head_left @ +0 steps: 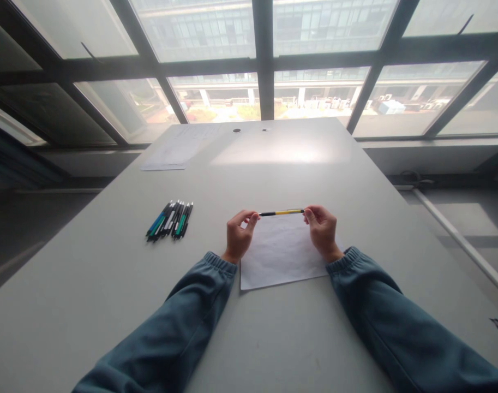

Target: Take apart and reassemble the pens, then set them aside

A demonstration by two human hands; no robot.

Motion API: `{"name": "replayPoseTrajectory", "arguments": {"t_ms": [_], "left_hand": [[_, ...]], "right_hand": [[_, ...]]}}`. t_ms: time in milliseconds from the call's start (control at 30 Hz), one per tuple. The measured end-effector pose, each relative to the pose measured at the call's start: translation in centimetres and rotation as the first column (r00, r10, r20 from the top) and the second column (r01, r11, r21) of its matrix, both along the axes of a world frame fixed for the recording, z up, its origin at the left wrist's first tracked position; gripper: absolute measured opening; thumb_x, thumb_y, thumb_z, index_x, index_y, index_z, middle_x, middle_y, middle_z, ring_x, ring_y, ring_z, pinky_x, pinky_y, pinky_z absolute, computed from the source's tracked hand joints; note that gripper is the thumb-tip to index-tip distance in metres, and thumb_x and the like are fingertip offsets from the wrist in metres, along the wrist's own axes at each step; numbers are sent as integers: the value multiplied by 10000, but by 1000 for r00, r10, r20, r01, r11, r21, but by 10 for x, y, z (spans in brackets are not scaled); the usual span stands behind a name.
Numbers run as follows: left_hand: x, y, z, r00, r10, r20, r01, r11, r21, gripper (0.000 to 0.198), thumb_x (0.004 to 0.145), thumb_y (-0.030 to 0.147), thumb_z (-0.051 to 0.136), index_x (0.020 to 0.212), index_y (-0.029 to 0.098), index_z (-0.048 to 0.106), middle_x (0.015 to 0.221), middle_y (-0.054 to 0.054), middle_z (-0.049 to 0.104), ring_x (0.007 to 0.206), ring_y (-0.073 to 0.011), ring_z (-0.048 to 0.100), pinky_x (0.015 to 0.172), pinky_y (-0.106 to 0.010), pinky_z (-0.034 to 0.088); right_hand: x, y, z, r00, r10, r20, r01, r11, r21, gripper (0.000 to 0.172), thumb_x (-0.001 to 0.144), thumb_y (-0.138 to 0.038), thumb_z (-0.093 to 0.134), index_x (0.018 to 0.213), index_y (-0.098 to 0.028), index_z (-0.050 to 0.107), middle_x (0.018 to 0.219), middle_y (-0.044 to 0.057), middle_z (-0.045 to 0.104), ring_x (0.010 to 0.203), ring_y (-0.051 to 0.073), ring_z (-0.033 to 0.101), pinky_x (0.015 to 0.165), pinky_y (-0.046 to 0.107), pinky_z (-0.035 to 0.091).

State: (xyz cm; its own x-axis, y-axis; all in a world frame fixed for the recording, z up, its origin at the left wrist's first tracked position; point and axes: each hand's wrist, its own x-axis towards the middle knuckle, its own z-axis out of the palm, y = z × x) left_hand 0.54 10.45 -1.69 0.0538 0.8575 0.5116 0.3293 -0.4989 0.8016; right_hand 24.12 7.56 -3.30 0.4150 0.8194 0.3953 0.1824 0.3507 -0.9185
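Grey daylight comes through the big framed windows (pixel 216 103) behind a long pale tabletop (pixel 109 284). From my remote seat I see both hands raised just above a white sheet of paper (pixel 279 262) that lies flat near the close edge.

The left hand (pixel 238 236) pinches one end of a slim pen (pixel 281 212) between thumb and fingertips, and the right hand (pixel 323 232) pinches the other end the same way. Both are closed on it, with the spare fingers curled in. The pen hangs over the far edge of the sheet and, as far as I can tell, does not touch it.

To do this hold well, I judge the pinch should sit at the very ends and stay light. With the wrists level the barrel will not tip. Any pull or twist is best made along the barrel, not across it, so it cannot bend or slip out.

Its long axis runs left to right across my view, nearly level and roughly parallel to the sheet's far edge. A dark stretch lies toward the left hand, and yellow runs from the middle toward the right. Fingers cover both ends, so I cannot tell which one carries the tip.

Well apart to the left, a row of pens (pixel 169 220) lies side by side. Loose papers (pixel 175 152) rest at the far end.
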Motion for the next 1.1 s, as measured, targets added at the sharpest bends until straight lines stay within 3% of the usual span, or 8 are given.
{"name": "replayPoseTrajectory", "arguments": {"t_ms": [1100], "left_hand": [[0,-2,2,1000,2,-8,-2,1000,-13,320,959,437,609,788,190,718,772,-38,723,749,-169,649,743,-300,497]], "right_hand": [[1,0,-1,999,9,32,-9,1000,0,300,899,-478,669,818,-189,674,657,5,642,588,153,592,577,295,495]]}}
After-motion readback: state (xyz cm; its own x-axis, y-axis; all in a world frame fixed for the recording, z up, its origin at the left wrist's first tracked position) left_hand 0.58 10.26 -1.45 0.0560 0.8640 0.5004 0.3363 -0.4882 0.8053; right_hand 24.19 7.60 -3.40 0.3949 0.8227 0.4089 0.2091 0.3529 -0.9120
